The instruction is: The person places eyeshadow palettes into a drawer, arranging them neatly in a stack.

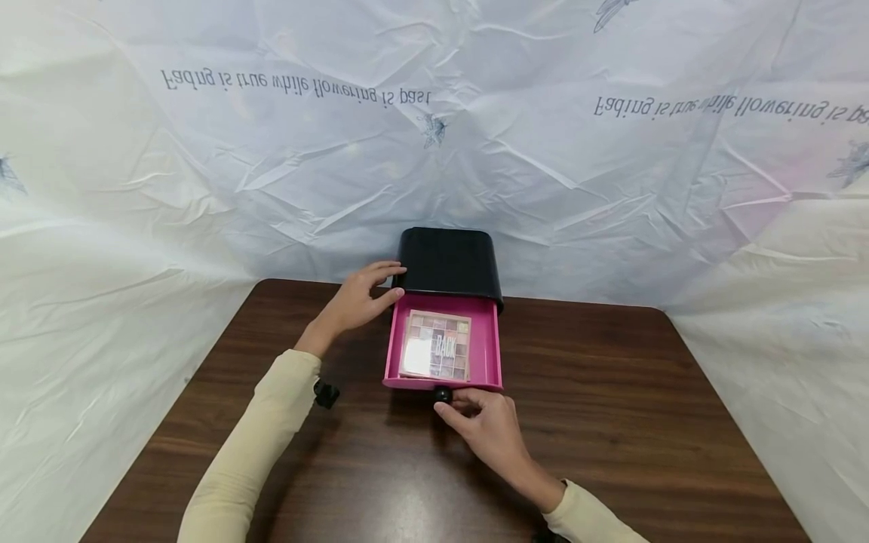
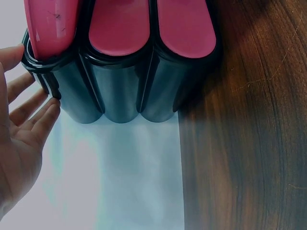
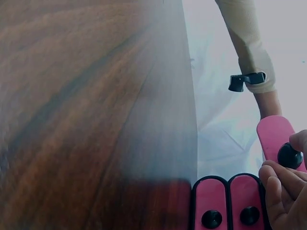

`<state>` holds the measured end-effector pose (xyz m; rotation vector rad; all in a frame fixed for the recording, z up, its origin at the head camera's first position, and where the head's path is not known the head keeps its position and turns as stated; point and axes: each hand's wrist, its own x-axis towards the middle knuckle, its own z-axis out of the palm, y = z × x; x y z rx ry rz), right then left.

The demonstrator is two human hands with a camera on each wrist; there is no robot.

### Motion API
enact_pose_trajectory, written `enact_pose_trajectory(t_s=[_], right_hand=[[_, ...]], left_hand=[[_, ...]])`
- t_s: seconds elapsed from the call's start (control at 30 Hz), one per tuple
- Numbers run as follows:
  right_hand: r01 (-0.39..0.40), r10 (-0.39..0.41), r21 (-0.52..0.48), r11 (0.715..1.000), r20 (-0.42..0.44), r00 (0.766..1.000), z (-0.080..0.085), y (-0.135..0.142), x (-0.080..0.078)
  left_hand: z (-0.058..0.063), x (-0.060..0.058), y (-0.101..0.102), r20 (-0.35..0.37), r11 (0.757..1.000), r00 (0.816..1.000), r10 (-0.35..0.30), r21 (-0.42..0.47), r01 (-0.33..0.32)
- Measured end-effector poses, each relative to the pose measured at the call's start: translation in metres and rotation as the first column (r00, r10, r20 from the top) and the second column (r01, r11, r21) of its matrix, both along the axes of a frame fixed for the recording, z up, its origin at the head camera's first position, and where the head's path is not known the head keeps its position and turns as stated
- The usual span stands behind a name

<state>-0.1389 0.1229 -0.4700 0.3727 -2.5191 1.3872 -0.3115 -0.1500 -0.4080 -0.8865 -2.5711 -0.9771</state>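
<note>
A small black drawer cabinet (image 1: 448, 260) stands at the back of the table. Its pink top drawer (image 1: 485, 354) is pulled out, and inside lies an eyeshadow palette (image 1: 444, 347) with a shiny lid marked "BACK". My right hand (image 1: 492, 430) pinches the drawer's round black knob (image 1: 443, 394) between thumb and fingers. With fingers extended, my left hand (image 1: 363, 298) rests against the cabinet's left side and top edge; in the left wrist view, that hand (image 2: 24, 143) touches the black casing. Two lower pink drawers (image 3: 211, 199) are shut in the right wrist view.
The cabinet sits on a dark brown wooden table (image 1: 611, 407) with rounded back corners. A white printed sheet (image 1: 326, 166) hangs close behind the cabinet and along both sides. A black wrist device (image 1: 327, 394) is strapped on my left sleeve.
</note>
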Motion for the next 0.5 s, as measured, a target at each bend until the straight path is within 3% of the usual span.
enact_pose_trajectory(t_s=[0.5], right_hand=[[-0.001, 0.001, -0.079, 0.997, -0.002, 1.0, 0.019, -0.001, 0.002]], left_hand=[[0.002, 0.003, 0.0, -0.006, 1.0, 1.0, 0.001, 0.013, -0.001]])
